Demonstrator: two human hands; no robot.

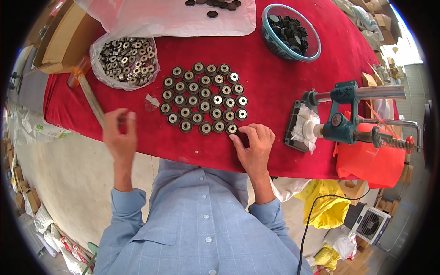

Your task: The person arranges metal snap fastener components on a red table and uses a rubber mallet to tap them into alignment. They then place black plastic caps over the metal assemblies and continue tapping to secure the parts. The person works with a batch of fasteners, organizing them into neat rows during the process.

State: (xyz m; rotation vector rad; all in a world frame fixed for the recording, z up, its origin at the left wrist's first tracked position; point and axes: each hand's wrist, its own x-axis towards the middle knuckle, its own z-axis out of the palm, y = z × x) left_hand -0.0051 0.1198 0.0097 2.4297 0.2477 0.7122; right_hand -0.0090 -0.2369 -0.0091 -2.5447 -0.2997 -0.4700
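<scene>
Near the front edge of the red-covered table, my right hand [257, 146] has its thumb and index finger at the rim of a black-rimmed wheel with a metal bearing centre [232, 129]. That wheel sits at the near right of a flat cluster of several similar wheels [204, 93]. My left hand [121, 137] is raised at the left, its fingers bent and somewhat blurred; whether anything small is between them I cannot make out. Close by it is a hammer's wooden handle [91, 101], its lower end meeting or passing behind the hand.
A clear bag of small metal bearings [127, 62] stands behind the hammer. At the back right, a clear tub [317, 48] contains black caps. Black discs [212, 14] lie on a white sheet [192, 26]. A green hand press [341, 120] occupies the right side, beside a red bag [371, 158].
</scene>
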